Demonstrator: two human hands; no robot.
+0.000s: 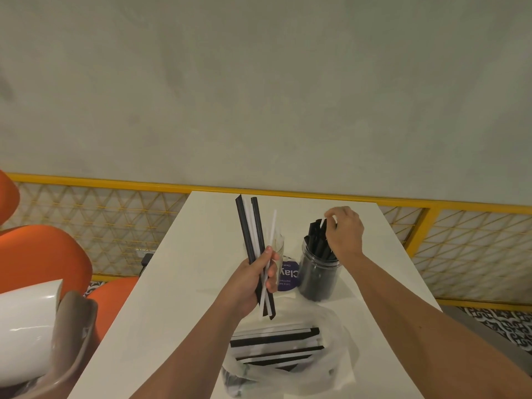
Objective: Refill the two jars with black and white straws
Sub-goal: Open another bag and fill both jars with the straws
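1. The jar of black straws (318, 272) stands on the white worktop (184, 272) at about 1 o'clock from centre; the right hand (344, 231) has its grip pinched on a black straw top there.
2. The left hand (256, 279) has its grip closed around a mixed bundle of straws (252, 226), hiding most of a clear second jar (278, 246) behind.
3. At 6 o'clock, a plastic bag (331, 367) holds more straws.
4. A purple label (288, 276) lies partly hidden between the jars.

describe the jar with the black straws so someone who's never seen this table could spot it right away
On the white table, look right of centre, under the right hand. The jar is clear plastic, packed with upright black straws. Beside it, the other jar is clear, with white straws.
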